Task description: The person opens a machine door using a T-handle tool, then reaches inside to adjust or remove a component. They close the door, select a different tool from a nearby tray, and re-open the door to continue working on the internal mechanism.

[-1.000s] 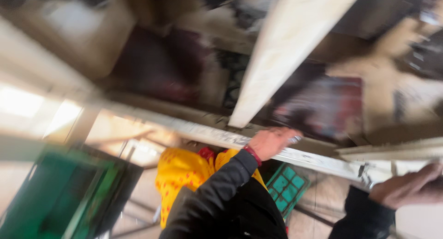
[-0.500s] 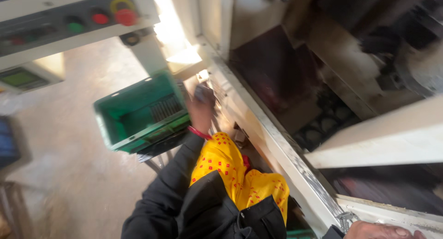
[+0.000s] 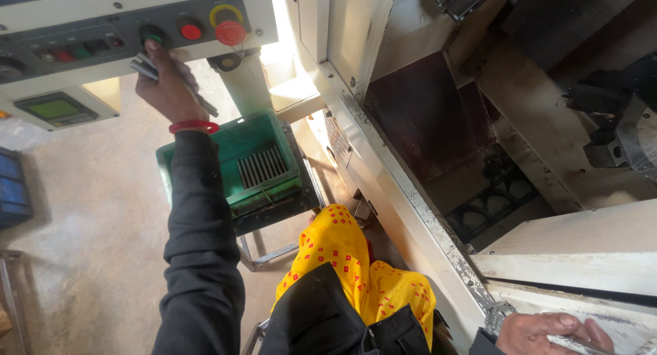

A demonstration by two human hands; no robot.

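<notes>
1. The left hand [image 3: 164,81] is being held raised against the cream-painted metal control panel [image 3: 130,23], with one fingertip being pressed on the round green push button [image 3: 152,34].

2. The left hand is being kept partly closed: several slim grey metal rods [image 3: 179,85] are being gripped against the palm by the curled fingers, while the pressing finger is being extended upward.

3. The long axis of the rods is being carried diagonally, from upper left near the panel edge down to the lower right, past the heel of the hand.

4. The green button is lying directly above the hand, at the fingertip. The round red push button [image 3: 191,31] is sitting just beside it to the right, and the red mushroom-head stop button with yellow collar [image 3: 230,30] further right still.

5. The left hand is the nearer one to the panel by far. The right hand [image 3: 551,332] is being rested well apart, at the lower right, on the worn, paint-chipped edge of the cream machine frame [image 3: 410,211]; whether anything is being gripped there cannot be told.

6. A green ribbed plastic crate [image 3: 236,165] is being supported on a steel stand below the panel; a row of similar smooth grey rods [image 3: 260,169] is lying side by side on its floor.

7. A red bangle [image 3: 194,126] is being worn at the left wrist, above a dark knitted sleeve.
</notes>
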